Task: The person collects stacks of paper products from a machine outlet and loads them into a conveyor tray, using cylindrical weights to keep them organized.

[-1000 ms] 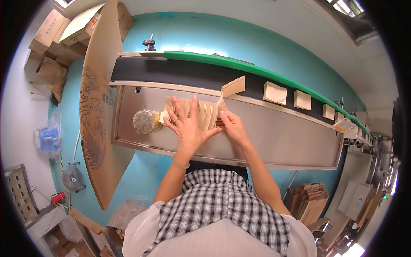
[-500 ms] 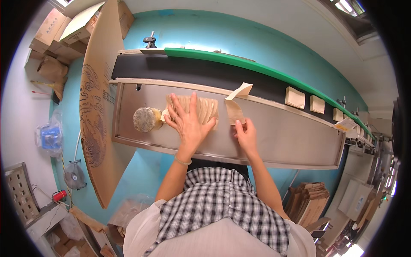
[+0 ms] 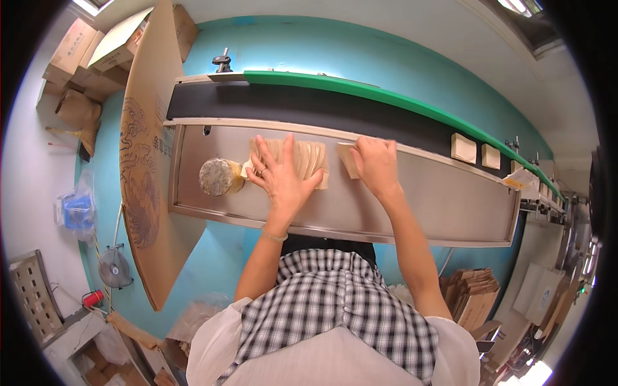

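My left hand (image 3: 282,183) lies spread over a fanned row of tan paper bags (image 3: 313,157) on a metal tray (image 3: 438,206), its fingers pressing on their left part. To the right of that row, my right hand (image 3: 380,166) is closed on a single tan paper bag (image 3: 347,159) near the tray's far edge. The bag's lower part shows left of the fingers; the rest is hidden behind the hand. Just left of the row stands a round container (image 3: 219,177) with a mottled grey top and yellowish side.
Beyond the tray runs a black conveyor belt (image 3: 277,106) with a green side rail (image 3: 360,92). Small tan packets (image 3: 463,148) sit on it at the right. A tall cardboard sheet (image 3: 145,167) stands at the tray's left end. Flattened cartons (image 3: 473,293) lean below right.
My right hand has moved away from me, from the bag's near end to its far end, and the folded-up flap is now covered. The belt's packets have shifted right. My left hand stays put.
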`<state>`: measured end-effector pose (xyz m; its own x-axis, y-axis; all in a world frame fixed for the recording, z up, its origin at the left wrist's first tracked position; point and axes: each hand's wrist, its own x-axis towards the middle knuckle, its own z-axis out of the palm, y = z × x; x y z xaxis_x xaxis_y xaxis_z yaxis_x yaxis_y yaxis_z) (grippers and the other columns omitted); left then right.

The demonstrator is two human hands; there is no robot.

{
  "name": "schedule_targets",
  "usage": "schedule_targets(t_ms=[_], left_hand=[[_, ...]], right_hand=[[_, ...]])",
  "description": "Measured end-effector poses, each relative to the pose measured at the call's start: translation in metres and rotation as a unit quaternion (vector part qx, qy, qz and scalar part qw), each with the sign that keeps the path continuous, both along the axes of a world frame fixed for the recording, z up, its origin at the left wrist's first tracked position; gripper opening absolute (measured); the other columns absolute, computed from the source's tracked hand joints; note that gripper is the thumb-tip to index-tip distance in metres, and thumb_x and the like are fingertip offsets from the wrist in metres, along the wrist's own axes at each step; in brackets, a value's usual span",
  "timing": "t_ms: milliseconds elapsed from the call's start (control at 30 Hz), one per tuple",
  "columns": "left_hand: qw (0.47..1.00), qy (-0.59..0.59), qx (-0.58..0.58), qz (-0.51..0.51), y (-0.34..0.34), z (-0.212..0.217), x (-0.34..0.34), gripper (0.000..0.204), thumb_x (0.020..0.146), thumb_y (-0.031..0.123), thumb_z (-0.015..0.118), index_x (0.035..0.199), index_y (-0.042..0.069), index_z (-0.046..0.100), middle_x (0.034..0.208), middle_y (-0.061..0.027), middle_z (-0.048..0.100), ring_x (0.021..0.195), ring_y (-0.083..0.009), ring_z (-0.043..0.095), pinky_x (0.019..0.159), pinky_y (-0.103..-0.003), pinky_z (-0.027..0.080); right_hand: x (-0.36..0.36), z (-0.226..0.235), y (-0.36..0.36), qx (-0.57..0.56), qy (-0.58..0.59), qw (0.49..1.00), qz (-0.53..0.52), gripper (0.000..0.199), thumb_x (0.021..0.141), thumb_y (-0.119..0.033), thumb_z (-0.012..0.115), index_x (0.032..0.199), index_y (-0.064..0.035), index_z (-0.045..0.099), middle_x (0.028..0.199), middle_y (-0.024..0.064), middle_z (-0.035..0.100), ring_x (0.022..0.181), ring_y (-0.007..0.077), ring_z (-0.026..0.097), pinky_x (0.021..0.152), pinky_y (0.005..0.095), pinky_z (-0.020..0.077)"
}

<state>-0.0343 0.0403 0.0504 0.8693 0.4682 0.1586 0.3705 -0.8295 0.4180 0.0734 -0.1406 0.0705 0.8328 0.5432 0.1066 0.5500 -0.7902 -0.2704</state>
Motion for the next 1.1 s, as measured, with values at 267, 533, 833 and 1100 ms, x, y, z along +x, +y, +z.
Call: schedule_targets(t_ms=[267, 533, 833, 1100], left_hand=[[1.0, 0.014, -0.023, -0.015, -0.014, 0.006, 0.009, 0.099, 0.068, 0.054, 0.083, 0.152, 0.021, 0.042, 0.162, -0.0316, 0.011, 0.141, -0.0566, 0.021, 0.11, -0.069, 0.014], [0.995, -0.041, -0.056, 0.066, 0.011, 0.001, 0.004, 0.094, 0.076, 0.059, 0.077, 0.152, 0.016, 0.041, 0.156, -0.0318, 0.027, 0.133, -0.0471, 0.042, 0.108, -0.062, 0.025], [0.998, -0.013, -0.063, 0.002, -0.015, 0.003, -0.002, 0.109, 0.068, 0.073, 0.076, 0.153, 0.017, 0.039, 0.155, -0.0342, 0.026, 0.133, -0.0484, 0.04, 0.105, -0.063, 0.026], [0.999, -0.005, -0.032, -0.02, -0.025, 0.002, 0.004, 0.116, 0.062, 0.075, 0.078, 0.155, 0.02, 0.036, 0.16, -0.0353, 0.007, 0.145, -0.0487, 0.018, 0.103, -0.07, 0.019]], right_hand=[[-0.021, -0.007, 0.019, 0.027, 0.078, 0.983, -0.165, 0.025, 0.094, -0.029, 0.063, 0.094, -0.0035, 0.065, 0.076, 0.0206, 0.07, 0.072, 0.0413, 0.069, 0.065, 0.0513, 0.0544], [-0.033, -0.037, 0.009, 0.336, 0.242, 0.889, -0.197, 0.047, 0.099, -0.045, 0.058, 0.106, 0.001, 0.065, 0.088, 0.0185, 0.072, 0.083, 0.0369, 0.071, 0.075, 0.0445, 0.055], [-0.036, -0.06, 0.031, 0.347, 0.162, 0.901, -0.205, 0.052, 0.099, -0.05, 0.06, 0.112, 0.0009, 0.064, 0.092, 0.0132, 0.068, 0.088, 0.0227, 0.066, 0.081, 0.0324, 0.0505], [-0.048, -0.053, 0.013, 0.55, 0.458, 0.659, -0.233, 0.038, 0.101, -0.039, 0.063, 0.109, -0.0015, 0.068, 0.087, -0.0018, 0.064, 0.072, 0.0053, 0.052, 0.061, 0.0235, 0.0421]])
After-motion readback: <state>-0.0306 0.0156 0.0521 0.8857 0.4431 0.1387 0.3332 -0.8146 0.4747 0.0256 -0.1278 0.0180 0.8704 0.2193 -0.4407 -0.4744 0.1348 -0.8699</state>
